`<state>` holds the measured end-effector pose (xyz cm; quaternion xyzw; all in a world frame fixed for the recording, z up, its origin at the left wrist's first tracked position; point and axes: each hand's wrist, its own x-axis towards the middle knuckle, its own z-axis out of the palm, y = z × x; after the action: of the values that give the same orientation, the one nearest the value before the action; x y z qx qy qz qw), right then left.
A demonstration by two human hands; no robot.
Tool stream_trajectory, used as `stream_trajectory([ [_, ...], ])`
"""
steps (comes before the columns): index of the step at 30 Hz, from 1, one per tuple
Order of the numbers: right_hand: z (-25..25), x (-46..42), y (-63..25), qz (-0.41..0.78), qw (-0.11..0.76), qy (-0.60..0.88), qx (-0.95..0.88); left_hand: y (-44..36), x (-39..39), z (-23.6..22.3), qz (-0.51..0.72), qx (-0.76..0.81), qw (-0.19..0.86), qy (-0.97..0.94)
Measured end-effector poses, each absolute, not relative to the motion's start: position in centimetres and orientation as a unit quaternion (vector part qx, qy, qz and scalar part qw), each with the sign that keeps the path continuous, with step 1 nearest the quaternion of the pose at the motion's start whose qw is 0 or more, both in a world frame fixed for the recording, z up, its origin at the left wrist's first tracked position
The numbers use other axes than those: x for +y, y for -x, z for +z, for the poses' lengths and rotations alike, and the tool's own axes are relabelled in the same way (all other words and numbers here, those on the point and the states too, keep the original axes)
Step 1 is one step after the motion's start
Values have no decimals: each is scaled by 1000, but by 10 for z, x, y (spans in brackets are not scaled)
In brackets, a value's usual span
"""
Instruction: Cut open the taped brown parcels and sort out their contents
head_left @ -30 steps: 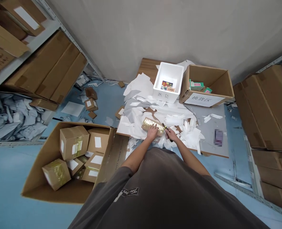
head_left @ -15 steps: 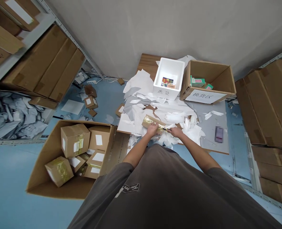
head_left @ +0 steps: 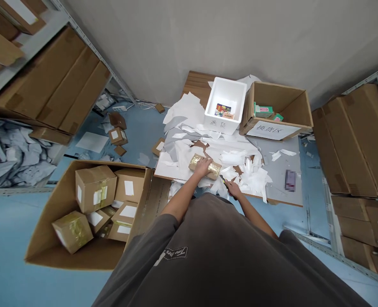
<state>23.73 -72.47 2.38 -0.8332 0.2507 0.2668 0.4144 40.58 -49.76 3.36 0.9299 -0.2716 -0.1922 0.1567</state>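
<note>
Head view: taped box [head_left: 215,169] pinned under the left hand [head_left: 202,166], cutter [head_left: 222,179] by its four-o'clock end.
From the right hand [head_left: 232,188], the box is found at about ten o'clock, just beyond the cutter; whether the box is touched by the cutter's tip cannot be told. By the left hand, clearly the nearer one, the box is held from above, with partly spread fingers laid over its middle. The right hand is closed around the cutter, which is pointed toward eleven o'clock. The box is laid flat on the torn white paper [head_left: 181,158], its long axis set from ten to four o'clock, so that its four-o'clock end is turned toward the right hand.
</note>
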Motion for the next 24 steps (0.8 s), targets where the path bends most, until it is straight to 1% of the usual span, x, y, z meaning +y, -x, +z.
stream_trajectory([
  [2,26,-723,-227,267,416,826,271,-412,-498,29,-204,-262,143,-932],
  [6,35,-721,-232,232,374,860,258,-423,-499,21,-228,-257,123,-931],
  [11,44,-719,-251,221,321,901,193,-433,-494,19,-192,-304,138,-923],
  [14,52,-712,-259,213,256,928,168,-430,-490,17,-155,-321,158,-921],
  [19,62,-686,-279,252,155,948,116,-415,-490,9,-119,-296,198,-927],
  [21,64,-688,-279,258,121,949,133,-412,-489,7,-110,-294,215,-925],
  [24,66,-722,-259,267,85,927,250,-411,-488,6,-107,-280,235,-925],
])
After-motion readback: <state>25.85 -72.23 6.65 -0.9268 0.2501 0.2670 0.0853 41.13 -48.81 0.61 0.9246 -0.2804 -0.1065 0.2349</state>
